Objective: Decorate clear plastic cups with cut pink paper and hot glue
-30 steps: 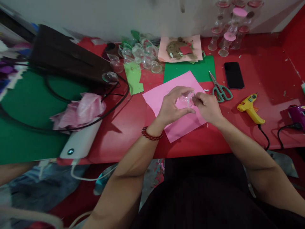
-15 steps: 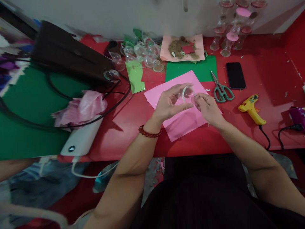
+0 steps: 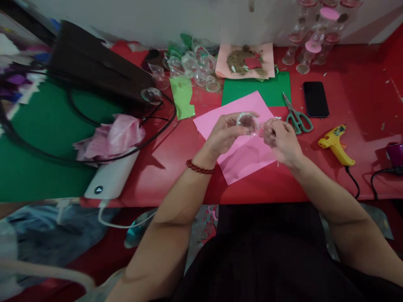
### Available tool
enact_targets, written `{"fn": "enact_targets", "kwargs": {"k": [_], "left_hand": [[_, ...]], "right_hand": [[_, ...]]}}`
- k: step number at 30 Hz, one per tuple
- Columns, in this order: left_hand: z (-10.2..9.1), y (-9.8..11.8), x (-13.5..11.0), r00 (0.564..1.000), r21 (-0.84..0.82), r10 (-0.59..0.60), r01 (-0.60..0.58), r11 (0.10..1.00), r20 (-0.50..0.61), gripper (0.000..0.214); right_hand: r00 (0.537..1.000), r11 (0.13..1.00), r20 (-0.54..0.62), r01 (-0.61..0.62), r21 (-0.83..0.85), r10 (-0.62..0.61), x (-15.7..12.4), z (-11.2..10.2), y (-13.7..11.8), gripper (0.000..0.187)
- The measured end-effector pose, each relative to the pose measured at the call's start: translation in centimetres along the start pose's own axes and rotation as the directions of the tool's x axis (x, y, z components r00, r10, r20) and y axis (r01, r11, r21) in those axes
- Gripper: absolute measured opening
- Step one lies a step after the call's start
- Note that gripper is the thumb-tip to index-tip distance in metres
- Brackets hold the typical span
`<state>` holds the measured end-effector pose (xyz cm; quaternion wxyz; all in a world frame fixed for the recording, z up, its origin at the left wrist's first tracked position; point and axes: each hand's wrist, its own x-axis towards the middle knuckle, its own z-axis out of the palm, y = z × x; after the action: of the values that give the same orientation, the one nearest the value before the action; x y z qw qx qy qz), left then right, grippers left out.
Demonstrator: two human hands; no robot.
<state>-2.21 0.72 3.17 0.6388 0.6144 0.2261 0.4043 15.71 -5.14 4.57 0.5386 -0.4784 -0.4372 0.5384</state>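
With left hand [image 3: 223, 135], gripping clear plastic cup [image 3: 247, 121] above pink paper [image 3: 242, 163] on bench [image 3: 151, 180]. With right hand [image 3: 283, 140], curling narrowly at cup's side; cannot tell whether pinching it.

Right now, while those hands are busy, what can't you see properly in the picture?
- Head view: whether the clear cup reaches inside the right hand; that hand's curl hides it.
- Head view: the upper part of the stacked cups, cut off by the top edge.
- Head view: the purple thing, cut off by the right edge.
- Head view: the mark on the white box, too small.
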Motion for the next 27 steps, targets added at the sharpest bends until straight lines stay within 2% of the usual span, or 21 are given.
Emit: {"fn": "enact_targets", "kwargs": {"k": [5, 8, 9, 11, 13, 15, 18, 23, 27], "left_hand": [[-0.5, -0.3, 0.2, 1.0, 0.023, 0.004, -0.004, 1.0, -0.016, 0.038], [-0.8, -0.8, 0.4, 0.999, 0.01, 0.012, -0.012, 1.0, -0.041, 0.038], [-0.8, -0.9, 0.4, 0.998, 0.0, 0.015, -0.015, 1.0, -0.055, 0.038], [-0.8, -1.2, 0.5, 0.996, -0.02, 0.02, -0.022, 1.0, -0.09, 0.036], [-0.7, -1.4, 0.5, 0.993, -0.015, 0.03, -0.032, 0.999, -0.117, 0.033], [-0.5, -1.5, 0.6, 0.992, 0.028, 0.044, -0.041, 0.999, -0.118, 0.034], [-0.2, -1.6, 0.5, 0.993, 0.089, 0.057, -0.048, 0.995, -0.105, 0.038], [0.6, -1.6, 0.4, 0.987, 0.031, 0.074, -0.071, 0.997, -0.141, 0.035], [1.5, -1.3, 0.0, 0.985, 0.118, 0.104, -0.088, 0.989, -0.14, 0.039]], "right_hand": [[0.997, 0.992, -0.023, 0.068, -0.109, -0.071, 0.4, -1.3, -0.4, 0.055], [0.996, 0.968, 0.037, 0.092, -0.234, -0.086, 0.2, -1.4, 0.1, 0.056], [0.994, 0.953, 0.064, 0.104, -0.284, -0.089, 0.1, -1.3, 0.3, 0.054], [0.99, 0.925, 0.1, 0.127, -0.357, -0.097, 0.0, -1.0, 0.9, 0.036], [0.989, 0.918, 0.102, 0.14, -0.372, -0.11, 0.0, -0.8, 1.4, 0.016], [0.989, 0.924, 0.098, 0.137, -0.358, -0.109, 0.1, -0.7, 1.8, 0.003], [0.987, 0.922, 0.109, 0.148, -0.358, -0.117, 0.2, -1.0, 2.0, 0.018], [0.976, 0.895, 0.137, 0.21, -0.394, -0.169, 0.1, -1.0, 1.3, 0.051], [0.981, 0.909, 0.126, 0.183, -0.375, -0.146, 0.1, -0.5, 0.9, 0.059]]}}
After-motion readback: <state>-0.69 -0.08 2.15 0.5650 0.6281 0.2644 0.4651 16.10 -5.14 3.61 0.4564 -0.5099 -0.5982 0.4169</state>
